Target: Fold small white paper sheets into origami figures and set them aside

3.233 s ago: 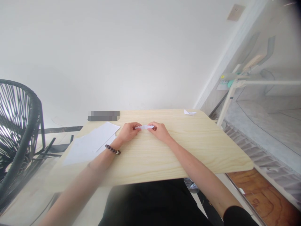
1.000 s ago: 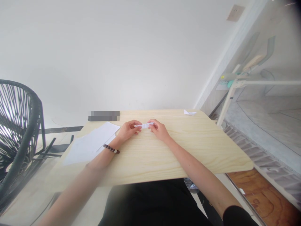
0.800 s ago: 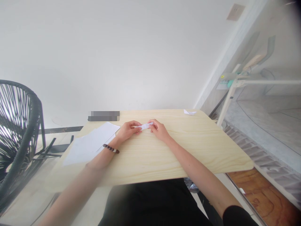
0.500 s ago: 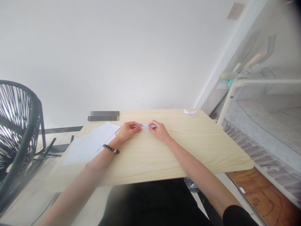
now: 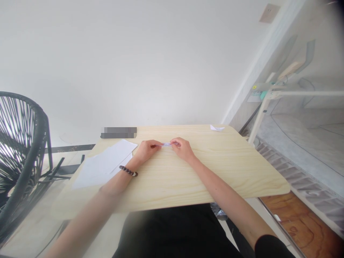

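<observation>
A small folded piece of white paper (image 5: 166, 144) is held between my two hands above the middle of the table. My left hand (image 5: 147, 149) pinches its left end, and a dark beaded bracelet (image 5: 129, 171) circles that wrist. At the right end, the fingers of my right hand (image 5: 183, 148) are closed on the same paper. Only the short stretch between the fingertips shows; the ends are hidden by the fingers. A folded paper boat (image 5: 217, 128) lies near the far right corner.
White paper sheets (image 5: 103, 165) overlap on the left of the pale wooden table (image 5: 228, 168). A pixelated dark object (image 5: 118, 133) lies at the far left edge. A black woven chair (image 5: 40, 118) stands to the left, a white metal frame (image 5: 262, 114) to the right. The wall is behind.
My left fingers have shifted slightly on the paper, and the strip between my hands looks thinner and flatter. My right hand has barely moved.
</observation>
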`<state>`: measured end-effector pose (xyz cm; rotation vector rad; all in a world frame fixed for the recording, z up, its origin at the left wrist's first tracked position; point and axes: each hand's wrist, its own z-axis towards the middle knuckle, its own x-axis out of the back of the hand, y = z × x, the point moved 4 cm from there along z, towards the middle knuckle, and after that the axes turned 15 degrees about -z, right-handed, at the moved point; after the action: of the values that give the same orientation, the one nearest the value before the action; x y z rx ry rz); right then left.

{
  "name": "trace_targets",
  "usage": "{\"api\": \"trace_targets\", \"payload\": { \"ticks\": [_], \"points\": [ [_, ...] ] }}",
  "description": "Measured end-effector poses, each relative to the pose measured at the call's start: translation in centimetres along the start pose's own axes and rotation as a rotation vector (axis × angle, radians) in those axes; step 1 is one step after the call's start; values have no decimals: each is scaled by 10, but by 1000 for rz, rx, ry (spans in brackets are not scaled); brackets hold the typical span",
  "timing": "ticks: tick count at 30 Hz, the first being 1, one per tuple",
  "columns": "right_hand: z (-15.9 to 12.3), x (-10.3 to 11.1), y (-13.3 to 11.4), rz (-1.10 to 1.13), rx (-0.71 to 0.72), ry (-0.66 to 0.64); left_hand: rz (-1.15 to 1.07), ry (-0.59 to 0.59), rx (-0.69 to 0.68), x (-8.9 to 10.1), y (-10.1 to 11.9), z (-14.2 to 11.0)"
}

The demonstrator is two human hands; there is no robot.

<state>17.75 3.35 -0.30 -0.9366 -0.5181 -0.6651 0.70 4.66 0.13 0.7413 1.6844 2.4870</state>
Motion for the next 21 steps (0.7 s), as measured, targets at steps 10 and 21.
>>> {"api": "trace_targets", "payload": {
  "ticks": [10,21],
  "points": [
    [0,-1,5,-24,-2,1,190,-85,-135,-3,9,-1],
    [0,-3,0,-236,75,-3,266,-106,-189,-8,7,-1]
  ]
}}
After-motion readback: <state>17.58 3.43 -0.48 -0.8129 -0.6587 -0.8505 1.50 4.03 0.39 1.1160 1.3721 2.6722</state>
